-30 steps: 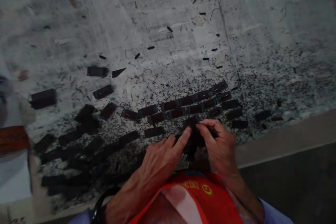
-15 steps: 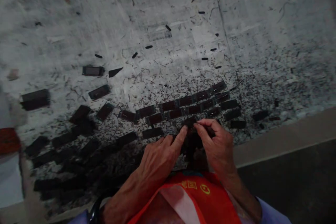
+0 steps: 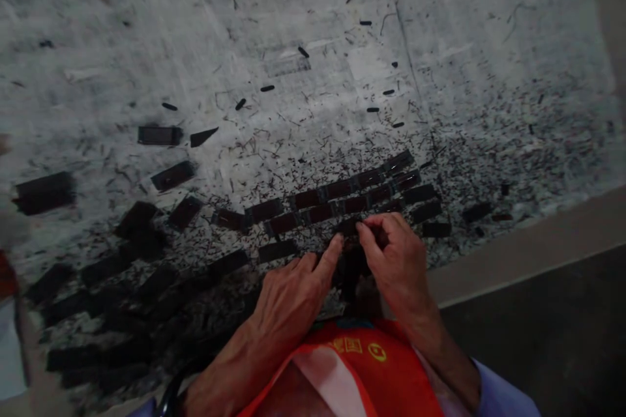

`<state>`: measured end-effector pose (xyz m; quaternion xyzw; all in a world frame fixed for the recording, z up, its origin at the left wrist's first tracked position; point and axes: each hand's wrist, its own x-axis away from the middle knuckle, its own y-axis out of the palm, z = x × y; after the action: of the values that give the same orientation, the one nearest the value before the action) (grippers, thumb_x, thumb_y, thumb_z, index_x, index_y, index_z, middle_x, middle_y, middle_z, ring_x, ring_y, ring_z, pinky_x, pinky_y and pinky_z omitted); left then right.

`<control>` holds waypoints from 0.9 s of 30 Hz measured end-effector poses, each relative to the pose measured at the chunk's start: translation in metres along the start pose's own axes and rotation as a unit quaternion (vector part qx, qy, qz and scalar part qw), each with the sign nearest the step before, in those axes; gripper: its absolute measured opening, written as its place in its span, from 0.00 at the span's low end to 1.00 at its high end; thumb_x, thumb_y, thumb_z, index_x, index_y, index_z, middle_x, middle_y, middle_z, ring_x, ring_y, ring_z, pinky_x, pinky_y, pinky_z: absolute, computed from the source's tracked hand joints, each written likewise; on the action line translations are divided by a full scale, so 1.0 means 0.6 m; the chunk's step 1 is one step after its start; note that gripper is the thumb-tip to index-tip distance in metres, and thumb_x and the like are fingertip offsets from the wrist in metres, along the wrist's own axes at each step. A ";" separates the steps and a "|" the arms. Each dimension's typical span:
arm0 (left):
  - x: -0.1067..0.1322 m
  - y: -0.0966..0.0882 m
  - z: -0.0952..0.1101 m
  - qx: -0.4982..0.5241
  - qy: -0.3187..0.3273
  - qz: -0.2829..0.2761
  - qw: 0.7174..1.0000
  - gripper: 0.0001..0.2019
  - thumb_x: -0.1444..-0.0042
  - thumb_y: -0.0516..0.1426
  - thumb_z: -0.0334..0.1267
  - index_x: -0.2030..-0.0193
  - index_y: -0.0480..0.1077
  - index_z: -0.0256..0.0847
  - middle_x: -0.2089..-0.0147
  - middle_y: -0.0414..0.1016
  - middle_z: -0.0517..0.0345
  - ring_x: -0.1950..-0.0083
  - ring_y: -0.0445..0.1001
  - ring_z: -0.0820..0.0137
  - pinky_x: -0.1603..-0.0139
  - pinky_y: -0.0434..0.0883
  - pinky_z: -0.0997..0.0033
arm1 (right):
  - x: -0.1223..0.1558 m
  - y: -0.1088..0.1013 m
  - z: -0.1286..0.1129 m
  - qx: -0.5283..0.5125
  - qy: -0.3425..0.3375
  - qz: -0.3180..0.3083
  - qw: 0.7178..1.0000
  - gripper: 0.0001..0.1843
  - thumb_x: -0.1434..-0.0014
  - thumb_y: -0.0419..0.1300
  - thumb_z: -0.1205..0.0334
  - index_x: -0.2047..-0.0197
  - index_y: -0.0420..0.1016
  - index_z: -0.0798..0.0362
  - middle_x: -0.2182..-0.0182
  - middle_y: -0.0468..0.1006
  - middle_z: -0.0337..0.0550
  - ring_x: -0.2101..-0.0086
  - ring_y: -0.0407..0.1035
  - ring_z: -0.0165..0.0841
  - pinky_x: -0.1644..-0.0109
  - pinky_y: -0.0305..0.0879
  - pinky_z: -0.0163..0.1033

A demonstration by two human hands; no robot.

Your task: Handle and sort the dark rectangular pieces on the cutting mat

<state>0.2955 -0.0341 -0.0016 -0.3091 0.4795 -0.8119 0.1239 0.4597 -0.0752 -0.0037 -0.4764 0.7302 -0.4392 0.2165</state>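
A small black rectangular piece (image 3: pixel 349 228) lies between my hands at the near side of the table. My left hand (image 3: pixel 293 290) has its index finger stretched onto the piece's left end; its thumb is hidden. At the other end, the thumb and index finger of my right hand (image 3: pixel 397 254) pinch the edge, the remaining fingers curled in. Just beyond, similar dark rectangular pieces (image 3: pixel 320 213) with shiny faces lie in slanting rows. A single black piece (image 3: pixel 277 250) rests beyond my left knuckles. The dark area below my fingertips is too dim to make out.
More black pieces are heaped at the near left (image 3: pixel 105 300). Thin dark scraps (image 3: pixel 469 163) litter the pale table (image 3: pixel 205 26). Small black strips (image 3: pixel 267 88) lie farther back. The table's near edge (image 3: pixel 489 260) runs along the right. A red apron (image 3: pixel 391 371) hangs below my hands.
The view has shifted slightly, so the table's contents sit farther left. Both hands stay at the same piece, with my right fingers moved a little along it.
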 end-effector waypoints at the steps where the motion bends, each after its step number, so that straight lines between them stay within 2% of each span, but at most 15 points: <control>1: 0.000 -0.001 0.000 0.001 0.000 -0.005 1.000 0.27 0.40 0.53 0.33 0.35 0.52 0.44 0.70 0.73 0.62 0.71 0.76 0.68 0.78 0.63 0.73 | 0.000 0.001 -0.001 0.005 0.000 -0.001 1.000 0.03 0.42 0.56 0.65 0.69 0.68 0.52 0.71 0.71 0.40 0.69 0.67 0.32 0.65 0.63 0.37; 16: 0.003 0.006 -0.001 0.015 -0.013 0.000 1.000 0.25 0.38 0.49 0.34 0.35 0.51 0.44 0.68 0.74 0.61 0.69 0.76 0.70 0.77 0.64 0.74 | -0.001 0.002 -0.002 0.019 0.002 -0.001 1.000 0.04 0.43 0.55 0.65 0.70 0.66 0.51 0.72 0.71 0.40 0.70 0.67 0.33 0.65 0.62 0.37; 22: 0.007 0.006 -0.003 0.026 0.009 0.037 0.999 0.23 0.38 0.49 0.33 0.37 0.54 0.41 0.68 0.74 0.60 0.70 0.76 0.71 0.76 0.66 0.75 | 0.002 -0.002 -0.003 0.002 -0.003 0.005 1.000 0.04 0.43 0.54 0.66 0.69 0.66 0.51 0.72 0.70 0.40 0.70 0.66 0.33 0.65 0.62 0.37; 27: 0.008 0.005 -0.009 0.049 0.036 0.068 0.996 0.20 0.39 0.49 0.30 0.40 0.58 0.40 0.71 0.73 0.62 0.72 0.75 0.72 0.76 0.67 0.75 | 0.007 -0.007 -0.001 -0.005 -0.042 -0.001 0.999 0.04 0.43 0.55 0.68 0.69 0.66 0.51 0.71 0.69 0.40 0.69 0.66 0.32 0.63 0.64 0.38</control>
<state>0.2882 -0.0344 -0.0038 -0.2396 0.4633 -0.8347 0.1767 0.4591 -0.0794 0.0005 -0.4964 0.7220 -0.4152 0.2445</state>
